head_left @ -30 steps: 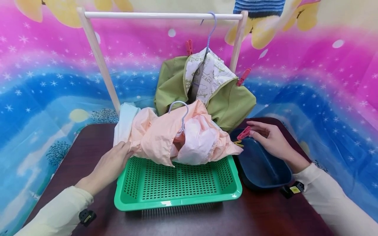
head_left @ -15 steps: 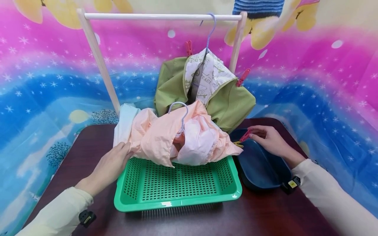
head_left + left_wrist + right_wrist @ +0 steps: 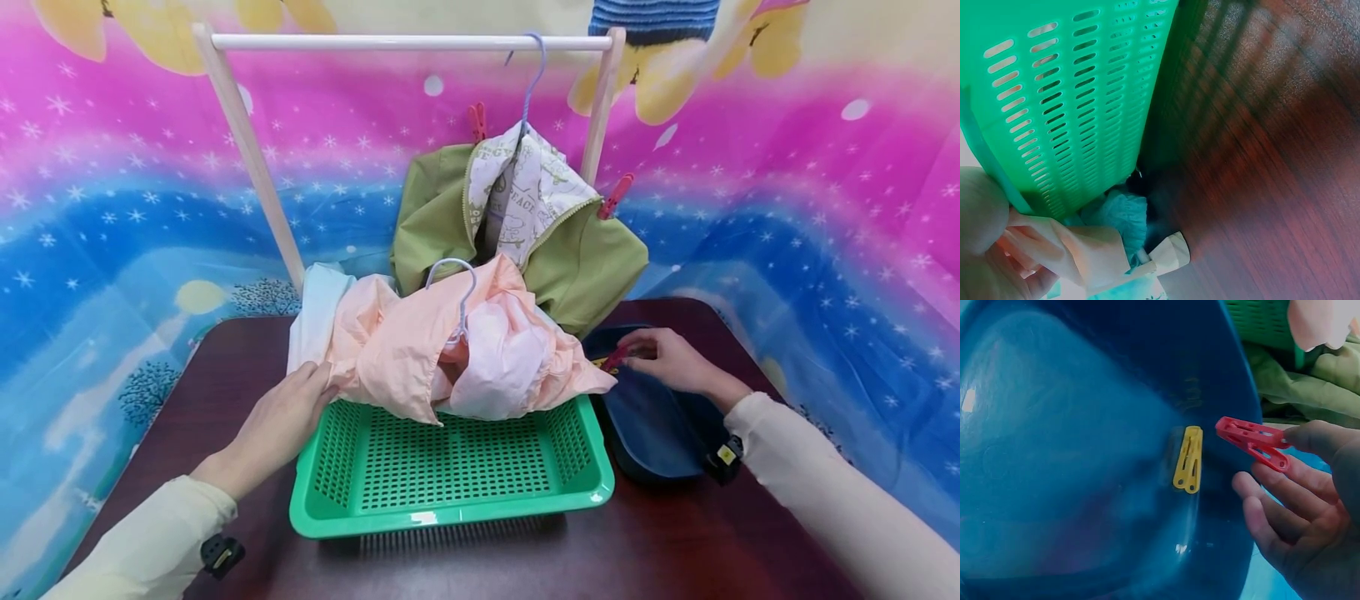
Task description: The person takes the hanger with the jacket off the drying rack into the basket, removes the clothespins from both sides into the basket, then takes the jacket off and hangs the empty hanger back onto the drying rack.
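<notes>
My right hand [image 3: 670, 361] reaches over the dark blue basin [image 3: 1085, 456], pinching a red clothespin [image 3: 1252, 441] between thumb and fingers. A yellow clothespin [image 3: 1189, 459] lies inside the basin, a short gap from the red one. On the left, my left hand [image 3: 283, 410] grips the sleeve end of a peach jacket [image 3: 397, 354], with its fingers curled at the fabric [image 3: 1085, 250]. The jacket, with a lilac hanger [image 3: 463, 292] in its neck, lies across the back of a green basket [image 3: 450, 521].
Behind stands a clothes rack [image 3: 412, 42] with a white bar and wooden posts. From it a green jacket [image 3: 442, 200] hangs on a hanger, with red clothespins [image 3: 616, 197] on its shoulders. Pale blue cloth [image 3: 318, 317] lies at the rack's left post. Patterned cloth surrounds the table [image 3: 217, 367].
My right hand has moved left and slightly down over the basin, bringing the red clothespin close to the yellow one. The left hand and peach jacket have stayed put.
</notes>
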### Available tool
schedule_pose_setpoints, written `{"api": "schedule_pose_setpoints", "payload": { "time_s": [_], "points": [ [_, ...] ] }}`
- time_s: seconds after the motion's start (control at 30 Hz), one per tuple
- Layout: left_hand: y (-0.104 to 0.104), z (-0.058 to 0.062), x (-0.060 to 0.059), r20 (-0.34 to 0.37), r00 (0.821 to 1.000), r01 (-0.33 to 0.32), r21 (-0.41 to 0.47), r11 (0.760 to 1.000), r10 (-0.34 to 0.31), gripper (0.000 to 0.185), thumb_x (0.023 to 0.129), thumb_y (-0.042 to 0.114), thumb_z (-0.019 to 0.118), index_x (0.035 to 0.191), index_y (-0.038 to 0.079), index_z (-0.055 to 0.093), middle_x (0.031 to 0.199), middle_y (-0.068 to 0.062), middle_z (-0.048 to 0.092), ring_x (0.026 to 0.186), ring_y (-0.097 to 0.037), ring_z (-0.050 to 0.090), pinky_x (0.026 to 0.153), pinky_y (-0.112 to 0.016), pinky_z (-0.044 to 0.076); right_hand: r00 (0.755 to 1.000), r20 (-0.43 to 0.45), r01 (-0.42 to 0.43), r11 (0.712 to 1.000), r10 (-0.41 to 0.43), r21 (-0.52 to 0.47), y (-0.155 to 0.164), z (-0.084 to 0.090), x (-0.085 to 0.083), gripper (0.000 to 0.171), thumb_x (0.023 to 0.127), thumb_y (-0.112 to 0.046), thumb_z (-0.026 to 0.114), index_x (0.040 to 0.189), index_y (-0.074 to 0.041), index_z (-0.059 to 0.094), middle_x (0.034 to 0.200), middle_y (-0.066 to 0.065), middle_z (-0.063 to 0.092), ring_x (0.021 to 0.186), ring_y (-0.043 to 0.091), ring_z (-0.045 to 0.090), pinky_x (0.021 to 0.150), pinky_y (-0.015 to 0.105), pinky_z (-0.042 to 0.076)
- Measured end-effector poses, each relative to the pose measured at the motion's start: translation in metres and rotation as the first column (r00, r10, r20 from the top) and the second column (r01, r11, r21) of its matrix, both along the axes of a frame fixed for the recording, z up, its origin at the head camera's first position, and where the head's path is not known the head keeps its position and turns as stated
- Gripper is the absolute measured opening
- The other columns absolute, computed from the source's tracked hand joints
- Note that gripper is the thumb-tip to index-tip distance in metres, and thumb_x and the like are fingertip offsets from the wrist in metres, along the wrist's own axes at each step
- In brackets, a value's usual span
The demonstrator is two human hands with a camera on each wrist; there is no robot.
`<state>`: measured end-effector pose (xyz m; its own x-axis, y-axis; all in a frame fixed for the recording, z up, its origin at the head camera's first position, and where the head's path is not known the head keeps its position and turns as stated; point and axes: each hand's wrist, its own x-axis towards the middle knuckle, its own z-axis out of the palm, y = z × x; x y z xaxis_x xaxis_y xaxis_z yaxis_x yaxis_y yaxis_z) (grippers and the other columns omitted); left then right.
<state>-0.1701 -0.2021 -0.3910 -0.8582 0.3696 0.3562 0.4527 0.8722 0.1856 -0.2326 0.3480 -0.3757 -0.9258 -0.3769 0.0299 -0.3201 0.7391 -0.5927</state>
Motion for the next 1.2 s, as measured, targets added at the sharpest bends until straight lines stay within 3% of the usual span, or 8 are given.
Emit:
{"api": "schedule_pose_setpoints", "payload": {
  "time_s": [0.23,0.6,0.9,1.2],
  "points": [
    [0.000,0.001,0.000,0.040,0.999,-0.012,0.007,1.000,0.012,0.010,0.100,0.015,0.064,0.104,0.011,0.056,0.084,-0.002,0.053,0.069,-0.013,0.044,0.058,-0.027,0.039,0.996,0.087,-0.018,0.999,0.015,0.043,-0.003,-0.010,-0.006,0.031,0.095,-0.003,0.061,0.123,0.010,0.062,0.118,0.028,0.069,0.106,0.038,0.069,0.070,0.027,0.054],
    [0.000,-0.001,0.000,-0.009,1.000,0.005,0.011,1.000,-0.005,0.013,0.097,0.012,0.067,0.107,0.010,0.061,0.086,-0.004,0.056,0.070,-0.015,0.049,0.060,-0.031,0.042,0.985,0.169,-0.048,0.986,0.021,0.157,-0.002,-0.017,-0.014,0.035,0.096,-0.004,0.058,0.125,0.015,0.060,0.117,0.030,0.069,0.099,0.034,0.072,0.071,0.035,0.057],
    [0.000,0.001,-0.001,0.053,0.998,-0.021,0.004,1.000,0.021,0.012,0.099,0.016,0.065,0.108,0.011,0.058,0.087,-0.003,0.055,0.071,-0.014,0.048,0.060,-0.029,0.042,0.985,0.170,-0.088,0.932,0.029,0.353,-0.007,-0.017,-0.017,0.027,0.092,-0.005,0.066,0.115,0.010,0.065,0.101,0.019,0.071,0.087,0.024,0.068,0.073,0.041,0.056],
    [-0.001,-0.002,-0.002,0.020,1.000,-0.005,-0.005,1.000,0.006,0.012,0.098,0.014,0.066,0.107,0.010,0.060,0.086,-0.004,0.056,0.070,-0.015,0.050,0.060,-0.032,0.043,0.987,0.161,-0.078,0.900,0.008,0.428,-0.014,-0.015,-0.017,0.025,0.091,-0.006,0.069,0.113,0.006,0.065,0.101,0.017,0.072,0.085,0.024,0.069,0.075,0.040,0.058]
  ]
}}
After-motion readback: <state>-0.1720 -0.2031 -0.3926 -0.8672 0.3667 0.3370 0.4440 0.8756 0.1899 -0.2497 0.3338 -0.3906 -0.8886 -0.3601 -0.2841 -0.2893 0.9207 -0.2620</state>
